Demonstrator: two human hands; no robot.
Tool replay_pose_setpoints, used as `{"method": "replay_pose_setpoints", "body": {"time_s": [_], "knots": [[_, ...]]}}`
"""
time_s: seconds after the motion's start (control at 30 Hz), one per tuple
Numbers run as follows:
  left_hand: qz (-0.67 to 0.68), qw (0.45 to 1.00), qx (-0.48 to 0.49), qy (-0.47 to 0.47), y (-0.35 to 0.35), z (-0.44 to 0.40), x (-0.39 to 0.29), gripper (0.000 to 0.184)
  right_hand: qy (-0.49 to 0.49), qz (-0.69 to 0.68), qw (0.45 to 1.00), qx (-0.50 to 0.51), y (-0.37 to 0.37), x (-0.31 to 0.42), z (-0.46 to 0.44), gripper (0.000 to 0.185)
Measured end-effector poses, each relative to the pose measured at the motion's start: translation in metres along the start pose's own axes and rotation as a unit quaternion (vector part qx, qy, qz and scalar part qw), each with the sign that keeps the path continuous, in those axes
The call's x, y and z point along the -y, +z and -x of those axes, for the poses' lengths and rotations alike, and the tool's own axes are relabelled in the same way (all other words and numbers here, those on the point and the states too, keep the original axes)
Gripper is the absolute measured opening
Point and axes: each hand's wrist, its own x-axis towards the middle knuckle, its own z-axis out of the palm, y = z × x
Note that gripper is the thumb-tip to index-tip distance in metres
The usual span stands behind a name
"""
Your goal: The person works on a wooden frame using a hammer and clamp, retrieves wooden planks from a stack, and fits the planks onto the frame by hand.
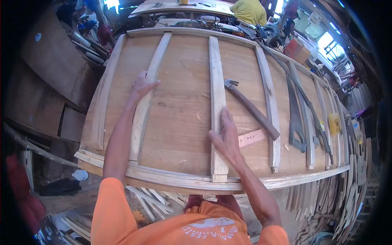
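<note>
A large plywood panel [183, 110] lies before me, framed and crossed by pale wooden slats. My left hand [143, 85] is closed around one slat [143, 118] left of centre, its thumb across the top. On the middle slat [217, 77], my right hand [227, 136] grips near the close end, thumb over the wood and fingers along its right side. Just right of that hand, a claw hammer [251, 108] lies slantwise with its head toward the middle slat. A pinkish strip with holes [252, 138] sits partly under the hammer handle.
A handsaw [296, 122] and a long dark strip [306, 100] lie across the panel's right side, near a yellow object [334, 123]. Behind stands another table [183, 7], with a yellow-clad person [249, 11] beside it. Wood strips [312, 196] are stacked at the lower right.
</note>
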Motion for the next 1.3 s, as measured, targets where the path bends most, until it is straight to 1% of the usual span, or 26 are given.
{"method": "replay_pose_setpoints", "body": {"time_s": [0.1, 0.2, 0.27, 0.37, 0.5, 0.57, 0.63, 0.7, 0.73, 0.77, 0.8, 0.83, 0.87, 0.9, 0.93, 0.97, 1.0, 1.03, 1.07, 1.1, 1.13, 1.17, 1.23, 1.27, 1.3], "knots": [[0.0, 1.0, -0.009, 0.011, -0.002, 0.007, -0.006, 0.086, -0.01, 0.008, 1.0, -0.017, 0.009, 0.004, -0.007, 0.088], [0.006, 1.0, -0.016, 0.014, -0.003, 0.01, -0.009, 0.086, 0.011, -0.021, 1.0, -0.016, 0.015, 0.008, -0.009, 0.085], [0.007, 1.0, -0.012, 0.016, -0.002, 0.009, -0.009, 0.086, -0.005, 0.029, 0.999, -0.029, 0.017, 0.006, -0.011, 0.083], [-0.02, 0.999, -0.01, 0.035, -0.002, 0.009, -0.007, 0.085, 0.016, 0.049, 0.999, -0.004, 0.011, 0.014, -0.018, 0.083], [-0.023, 0.998, -0.03, 0.043, 0.001, 0.006, -0.003, 0.084, 0.003, 0.056, 0.998, -0.017, 0.003, 0.033, -0.025, 0.083], [0.016, 0.999, -0.012, 0.036, -0.005, 0.013, -0.012, 0.084, 0.032, 0.024, 0.999, 0.01, -0.007, 0.047, -0.033, 0.082], [0.01, 1.0, -0.012, 0.027, -0.011, 0.02, -0.024, 0.084, 0.027, 0.042, 0.999, 0.005, -0.003, 0.041, -0.036, 0.081], [0.003, 1.0, -0.009, 0.016, -0.011, 0.011, -0.015, 0.085, 0.025, 0.06, 0.998, 0.002, 0.004, 0.022, -0.039, 0.08], [0.032, 0.999, 0.006, 0.035, -0.001, -0.013, 0.008, 0.086, -0.02, 0.066, 0.997, -0.016, 0.012, 0.003, -0.039, 0.079], [0.06, 0.997, 0.034, 0.043, 0.011, -0.012, 0.021, 0.088, -0.05, 0.071, 0.996, -0.024, 0.019, -0.005, -0.027, 0.078], [-0.004, 1.0, -0.009, 0.013, 0.024, -0.011, 0.04, 0.088, -0.079, 0.067, 0.994, -0.043, 0.026, -0.019, -0.017, 0.078], [-0.07, 0.996, -0.053, -0.011, 0.014, -0.002, 0.022, 0.088, -0.11, 0.064, 0.99, -0.063, 0.027, -0.024, -0.019, 0.078], [-0.145, 0.975, -0.158, 0.057, 0.012, 0.006, 0.015, 0.086, -0.074, 0.069, 0.995, -0.014, 0.018, -0.019, -0.022, 0.077], [-0.217, 0.932, -0.256, 0.134, 0.007, 0.014, 0.003, 0.084, -0.037, 0.069, 0.996, 0.032, 0.011, -0.015, -0.022, 0.077], [-0.138, 0.959, -0.173, 0.176, -0.022, 0.063, -0.045, 0.076, -0.015, 0.066, 0.997, 0.041, 0.013, -0.02, -0.018, 0.077], [-0.052, 0.975, -0.083, 0.202, -0.053, 0.116, -0.099, 0.07, -0.027, 0.059, 0.998, 0.012, 0.016, -0.022, -0.024, 0.076], [-0.008, 0.982, 0.005, 0.189, -0.069, 0.167, -0.136, 0.067, -0.041, 0.053, 0.998, -0.018, 0.017, -0.024, -0.027, 0.076], [0.036, 0.98, 0.092, 0.173, -0.08, 0.215, -0.161, 0.064, -0.036, 0.053, 0.998, -0.014, 0.018, -0.027, -0.027, 0.076], [0.034, 0.965, 0.152, 0.213, -0.073, 0.256, -0.161, 0.07, -0.051, 0.068, 0.996, -0.03, 0.02, -0.029, -0.026, 0.075], [-0.065, 0.94, 0.223, 0.249, -0.067, 0.298, -0.155, 0.079, -0.067, 0.081, 0.993, -0.046, 0.021, -0.032, -0.027, 0.074], [0.036, 0.928, 0.294, 0.224, -0.06, 0.327, -0.167, 0.088, -0.063, 0.079, 0.994, -0.041, 0.022, -0.031, -0.028, 0.074], [0.047, 0.928, 0.313, 0.198, -0.046, 0.354, -0.179, 0.085, -0.047, 0.082, 0.995, -0.033, 0.021, -0.027, -0.028, 0.072], [-0.007, 0.941, 0.292, 0.173, -0.02, 0.391, -0.19, 0.088, -0.024, 0.083, 0.996, -0.02, 0.021, -0.027, -0.029, 0.069], [-0.007, 0.939, 0.299, 0.168, -0.006, 0.398, -0.188, 0.088, -0.046, 0.099, 0.994, -0.031, 0.022, -0.029, -0.028, 0.067], [-0.032, 0.952, 0.262, 0.152, 0.006, 0.405, -0.186, 0.092, -0.068, 0.115, 0.99, -0.04, 0.022, -0.032, -0.027, 0.065]]}}
